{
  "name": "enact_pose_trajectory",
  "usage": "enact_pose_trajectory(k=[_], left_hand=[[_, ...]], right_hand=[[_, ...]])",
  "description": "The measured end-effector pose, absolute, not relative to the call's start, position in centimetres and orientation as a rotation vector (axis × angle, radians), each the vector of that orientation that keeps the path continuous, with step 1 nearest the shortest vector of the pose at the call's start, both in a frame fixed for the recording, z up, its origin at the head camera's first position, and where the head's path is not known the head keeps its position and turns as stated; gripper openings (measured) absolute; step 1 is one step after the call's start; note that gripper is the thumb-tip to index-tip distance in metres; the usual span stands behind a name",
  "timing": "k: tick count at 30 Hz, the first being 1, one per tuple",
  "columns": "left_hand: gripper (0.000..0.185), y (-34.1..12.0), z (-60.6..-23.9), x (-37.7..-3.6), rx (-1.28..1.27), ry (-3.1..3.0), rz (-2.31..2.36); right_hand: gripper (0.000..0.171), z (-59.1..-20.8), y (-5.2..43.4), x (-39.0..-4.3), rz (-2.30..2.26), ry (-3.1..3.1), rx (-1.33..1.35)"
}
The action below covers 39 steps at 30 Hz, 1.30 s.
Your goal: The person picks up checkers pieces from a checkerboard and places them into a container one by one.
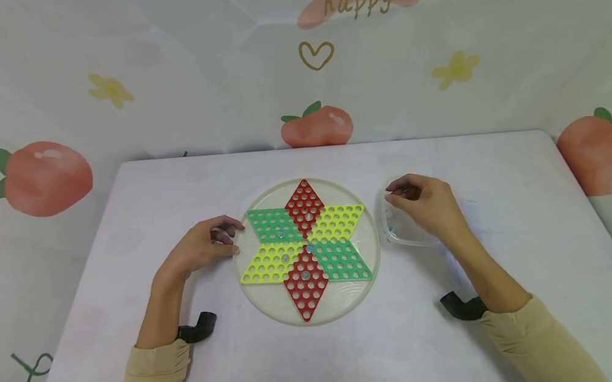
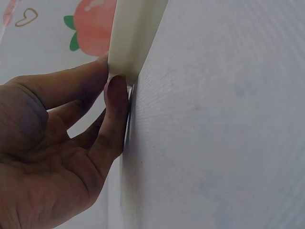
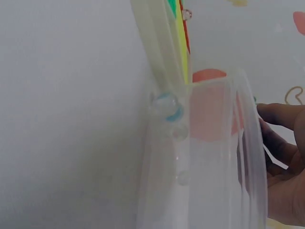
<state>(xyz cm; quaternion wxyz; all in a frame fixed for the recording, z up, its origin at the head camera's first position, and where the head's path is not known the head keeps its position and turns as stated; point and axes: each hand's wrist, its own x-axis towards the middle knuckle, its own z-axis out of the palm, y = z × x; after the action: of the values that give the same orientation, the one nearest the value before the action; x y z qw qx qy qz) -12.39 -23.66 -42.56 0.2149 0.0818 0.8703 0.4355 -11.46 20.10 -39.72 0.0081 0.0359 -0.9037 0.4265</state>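
Toward left edge of white worktop (image 1: 323,367): tan-sleeved left hand (image 1: 203,247), bent-fingered, thumb and fingertip gripping left rim of round off-white board (image 1: 272,302) with red, yellow and green holed star. Flat around mid-worktop, between left and right edges, short of back edge. Scattered on star: five small glassy marbles (image 1: 285,259). Just beside, toward back right corner: clear plastic box (image 1: 413,243) with blue-swirled marble (image 3: 167,106) and some clear ones inside. Over box: tan-sleeved right hand (image 1: 423,201), fingers bent, thumb and forefinger nearly together; cannot tell whether pinching anything.
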Motion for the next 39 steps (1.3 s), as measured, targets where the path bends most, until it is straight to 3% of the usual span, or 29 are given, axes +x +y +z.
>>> enact_pose_trajectory(k=[17, 39], left_hand=[[0.042, -23.6, -42.0, -12.4, 0.244, 2.422, 1.214], [0.038, -23.7, -42.8, -12.4, 0.228, 2.427, 1.202]], right_hand=[[0.016, -38.6, 17.3, -10.1, 1.497, -2.738, 0.293], [0.021, -40.3, 13.5, -8.9, 1.695, -2.764, 0.419]])
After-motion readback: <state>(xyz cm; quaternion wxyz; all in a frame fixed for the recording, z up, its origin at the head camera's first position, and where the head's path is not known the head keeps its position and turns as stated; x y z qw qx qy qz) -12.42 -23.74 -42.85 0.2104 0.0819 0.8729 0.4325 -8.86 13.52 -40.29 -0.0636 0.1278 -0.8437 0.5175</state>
